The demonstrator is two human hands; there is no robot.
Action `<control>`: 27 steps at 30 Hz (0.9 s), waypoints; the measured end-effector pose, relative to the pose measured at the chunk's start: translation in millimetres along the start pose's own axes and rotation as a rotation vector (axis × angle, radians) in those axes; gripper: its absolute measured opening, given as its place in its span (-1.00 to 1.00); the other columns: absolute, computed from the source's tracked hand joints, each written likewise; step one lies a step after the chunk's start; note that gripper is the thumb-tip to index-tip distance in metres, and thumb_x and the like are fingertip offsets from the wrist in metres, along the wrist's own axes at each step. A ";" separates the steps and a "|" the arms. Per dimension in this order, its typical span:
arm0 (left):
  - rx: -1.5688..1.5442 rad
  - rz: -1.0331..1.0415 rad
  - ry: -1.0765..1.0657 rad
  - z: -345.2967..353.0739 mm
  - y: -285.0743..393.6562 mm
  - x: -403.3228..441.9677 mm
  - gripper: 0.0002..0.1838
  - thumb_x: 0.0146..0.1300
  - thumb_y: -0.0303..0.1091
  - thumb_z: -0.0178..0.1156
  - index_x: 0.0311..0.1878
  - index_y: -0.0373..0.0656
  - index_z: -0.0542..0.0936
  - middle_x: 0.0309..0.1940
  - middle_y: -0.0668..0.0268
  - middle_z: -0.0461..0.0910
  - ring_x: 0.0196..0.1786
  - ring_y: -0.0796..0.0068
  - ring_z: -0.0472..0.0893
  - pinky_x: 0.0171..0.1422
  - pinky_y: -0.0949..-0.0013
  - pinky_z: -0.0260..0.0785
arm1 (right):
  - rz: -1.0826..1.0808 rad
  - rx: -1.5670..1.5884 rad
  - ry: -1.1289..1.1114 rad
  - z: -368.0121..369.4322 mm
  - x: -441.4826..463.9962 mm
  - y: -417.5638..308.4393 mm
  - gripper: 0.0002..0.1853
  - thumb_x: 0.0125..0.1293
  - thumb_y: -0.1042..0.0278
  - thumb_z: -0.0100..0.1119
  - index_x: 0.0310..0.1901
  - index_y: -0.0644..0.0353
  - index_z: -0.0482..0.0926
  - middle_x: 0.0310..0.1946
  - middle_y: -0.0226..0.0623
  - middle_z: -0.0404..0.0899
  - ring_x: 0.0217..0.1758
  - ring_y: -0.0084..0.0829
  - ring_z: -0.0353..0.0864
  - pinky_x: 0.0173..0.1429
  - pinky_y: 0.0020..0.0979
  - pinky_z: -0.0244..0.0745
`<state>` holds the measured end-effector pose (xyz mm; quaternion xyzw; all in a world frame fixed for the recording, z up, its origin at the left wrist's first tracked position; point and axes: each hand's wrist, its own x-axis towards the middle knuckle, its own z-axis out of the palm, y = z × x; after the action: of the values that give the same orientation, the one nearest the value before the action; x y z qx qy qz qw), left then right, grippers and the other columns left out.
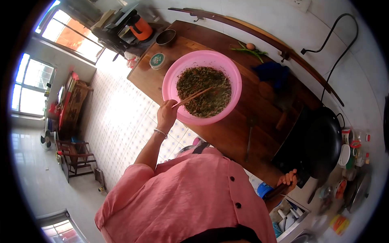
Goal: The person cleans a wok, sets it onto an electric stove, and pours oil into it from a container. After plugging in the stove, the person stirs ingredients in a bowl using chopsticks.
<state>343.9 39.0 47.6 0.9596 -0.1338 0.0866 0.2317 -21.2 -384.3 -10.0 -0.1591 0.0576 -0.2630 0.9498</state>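
Observation:
My left hand [166,114] is closed around a pair of wooden chopsticks [196,96] at the near left rim of a large pink basin [235,83]. The chopstick tips reach into a chopped green and pale mixture [204,81] with small red bits, and are partly hidden in it. At the right, my right hand [288,181] wraps around the dark handle [274,191] of a black wok [322,141]. The wok sits tilted in this view over a black stove surface [289,152]. Its inside looks dark, and I cannot make out any contents.
On the wooden table [231,133] are a lidded tub [157,60], a dark bowl [166,37], green peppers [253,52], an egg [251,46], a blue cloth [273,74] and a long thin utensil [249,139]. Jars and condiments [350,156] crowd the right side. A black cable [338,56] hangs along the wall.

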 end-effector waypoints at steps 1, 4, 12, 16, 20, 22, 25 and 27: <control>0.002 -0.006 0.000 1.2 -1.2 -1.9 -0.86 0.10 -0.40 0.23 -0.28 -0.23 0.57 -0.37 0.16 0.59 -0.28 0.22 0.60 -0.19 0.27 0.43 | 0.011 -0.010 0.002 -3.7 -0.2 -1.1 -0.79 0.36 0.43 -0.16 -0.02 0.29 0.27 -0.51 -0.42 0.27 -0.60 -0.65 0.32 -0.46 -0.54 0.38; -0.006 -0.027 0.020 1.9 -3.4 -4.2 -0.81 0.05 -0.36 0.26 -0.27 -0.22 0.57 -0.36 0.17 0.57 -0.25 0.19 0.57 -0.17 0.24 0.40 | 0.034 -0.046 0.030 -5.8 -0.5 -2.3 -0.76 0.37 0.40 -0.17 0.02 0.28 0.27 -0.49 -0.40 0.29 -0.56 -0.63 0.34 -0.45 -0.54 0.38; -0.117 -0.028 -0.123 -2.7 -14.8 3.7 -0.81 -0.01 -0.39 0.25 -0.30 -0.24 0.56 -0.40 0.11 0.52 -0.30 0.11 0.53 -0.21 0.18 0.39 | 0.122 -0.775 0.617 43.9 -12.3 -3.6 -0.58 0.37 0.09 -0.07 0.09 0.23 0.32 -0.30 -0.33 0.50 -0.40 -0.58 0.47 -0.39 -0.59 0.43; -0.261 0.004 -0.179 -8.1 -21.0 13.8 -0.87 -0.03 -0.46 0.20 -0.37 -0.28 0.55 -0.53 0.09 0.52 -0.44 0.09 0.55 -0.33 0.17 0.41 | -0.119 -1.653 0.994 33.6 -44.6 -55.9 -0.65 0.32 0.13 0.05 -0.04 0.24 0.52 -0.34 -0.38 0.56 -0.44 -0.63 0.48 -0.43 -0.64 0.39; -0.365 0.034 -0.234 -14.7 -26.0 26.5 -0.89 -0.01 -0.47 0.15 -0.38 -0.27 0.54 -0.50 0.05 0.54 -0.41 0.08 0.57 -0.32 0.15 0.41 | -0.367 -1.673 0.663 173.8 31.1 64.7 -0.72 0.27 0.28 0.12 -0.05 0.22 0.56 -0.36 -0.42 0.54 -0.37 -0.66 0.47 -0.28 -0.65 0.40; -0.313 0.034 -0.359 -16.5 -34.6 31.8 -0.89 0.01 -0.42 0.13 -0.38 -0.24 0.54 -0.52 0.05 0.54 -0.43 0.07 0.56 -0.34 0.14 0.41 | -0.158 -1.598 0.447 203.0 73.3 137.5 -0.73 0.24 0.36 0.14 -0.05 0.26 0.55 -0.33 -0.40 0.54 -0.35 -0.67 0.47 -0.26 -0.62 0.42; -0.274 0.106 -0.382 -18.0 -41.1 37.3 -0.91 0.04 -0.40 0.08 -0.42 -0.21 0.47 -0.57 0.04 0.50 -0.46 0.02 0.53 -0.38 0.08 0.36 | 0.076 -1.563 -0.002 220.5 118.1 245.7 -0.76 0.17 0.51 0.17 -0.10 0.26 0.56 -0.34 -0.37 0.56 -0.35 -0.62 0.50 -0.25 -0.59 0.42; -0.261 0.174 -0.411 -17.6 -44.5 41.6 -0.91 0.04 -0.41 0.07 -0.42 -0.20 0.38 -0.61 0.02 0.47 -0.47 -0.05 0.50 -0.39 0.01 0.32 | 0.018 -1.727 -0.353 228.2 140.5 306.9 -0.67 0.08 0.57 0.18 -0.06 0.14 0.55 -0.33 -0.24 0.53 -0.33 -0.46 0.54 -0.24 -0.51 0.43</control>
<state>394.7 76.3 53.8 0.9040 -0.2699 -0.1085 0.3133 290.7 -146.2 99.4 -0.8594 0.0900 -0.0915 0.4950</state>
